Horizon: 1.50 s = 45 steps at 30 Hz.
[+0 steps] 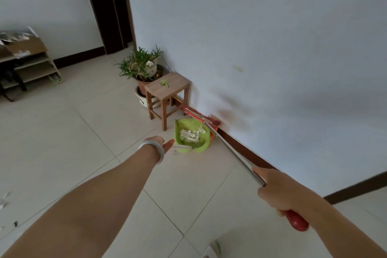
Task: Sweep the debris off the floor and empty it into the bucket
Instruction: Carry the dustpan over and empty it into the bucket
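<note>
In the head view, a floor (pixel 88 132) of pale square tiles is seen, bounded by a white wall (pixel 251 37) with a dark brown skirting board (pixel 247 148); a dark door frame (pixel 109 6) is set at the corner. One wooden stool (pixel 167 88) is placed against the wall, with one small green item (pixel 165 83) on its seat. Behind the stool a cluster of potted plants (pixel 140 63) is seen, with at least three pots. One low shelf rack (pixel 35 65) bearing one cardboard box (pixel 27 47) is seen at far left. One green dustpan (pixel 184 142) is found near the stool's foot, loaded with a heap of white debris (pixel 191 134); an orange rim (pixel 212 136) is glimpsed at its far edge. More white scraps (pixel 4 200) are scattered on the tiles at the left edge. One broom (pixel 234 153) is held slantwise, its red head (pixel 199 115) laid against the skirting. The right hand (pixel 276 189) is clamped around the metal shaft above the red grip. The left hand (pixel 162 143), with one pale bangle (pixel 151 151) on the wrist, is stretched toward the dustpan's white handle (pixel 183 148), fingers straight and together; contact cannot be told.
</note>
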{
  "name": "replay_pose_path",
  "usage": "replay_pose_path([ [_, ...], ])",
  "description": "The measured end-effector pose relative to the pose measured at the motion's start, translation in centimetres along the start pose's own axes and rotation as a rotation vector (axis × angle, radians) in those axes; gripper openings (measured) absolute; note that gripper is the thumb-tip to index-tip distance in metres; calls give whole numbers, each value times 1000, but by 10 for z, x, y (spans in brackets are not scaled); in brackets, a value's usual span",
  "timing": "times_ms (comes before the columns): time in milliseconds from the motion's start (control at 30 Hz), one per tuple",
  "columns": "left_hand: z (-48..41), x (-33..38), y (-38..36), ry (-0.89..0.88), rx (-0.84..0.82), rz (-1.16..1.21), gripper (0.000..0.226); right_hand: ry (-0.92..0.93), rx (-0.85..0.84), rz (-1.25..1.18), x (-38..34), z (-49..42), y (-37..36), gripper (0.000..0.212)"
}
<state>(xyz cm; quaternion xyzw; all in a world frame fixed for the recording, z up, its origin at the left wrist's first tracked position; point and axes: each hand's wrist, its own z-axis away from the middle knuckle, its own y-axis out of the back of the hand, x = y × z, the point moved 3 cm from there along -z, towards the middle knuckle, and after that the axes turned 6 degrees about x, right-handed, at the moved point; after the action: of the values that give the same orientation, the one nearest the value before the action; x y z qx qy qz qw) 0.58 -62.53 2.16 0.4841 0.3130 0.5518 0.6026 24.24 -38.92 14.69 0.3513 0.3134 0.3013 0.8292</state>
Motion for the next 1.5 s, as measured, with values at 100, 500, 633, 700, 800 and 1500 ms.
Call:
replay_pose_path([
  [100, -14, 22, 2, 48, -11, 170, 62, -15, 9, -37, 1, -18, 19, 51],
  [500, -92, 77, -32, 740, -248, 1909, 18, -50, 19, -88, 7, -86, 75, 54],
  [633, -112, 67, -39, 783, -293, 1913, 18, -66, 26, -129, 2, -97, 80, 62],
  [700, -125, 61, -44, 788, -331, 1946, 21, -73, 38, -151, -6, -102, 82, 66],
  [800, -143, 48, -53, 811, -404, 1996, 20, -113, 68, -161, -25, -105, 82, 66],
  [1500, -242, -43, -86, 777, -1097, 1910, 26, -416, 183, -429, -157, -118, 17, 65],
])
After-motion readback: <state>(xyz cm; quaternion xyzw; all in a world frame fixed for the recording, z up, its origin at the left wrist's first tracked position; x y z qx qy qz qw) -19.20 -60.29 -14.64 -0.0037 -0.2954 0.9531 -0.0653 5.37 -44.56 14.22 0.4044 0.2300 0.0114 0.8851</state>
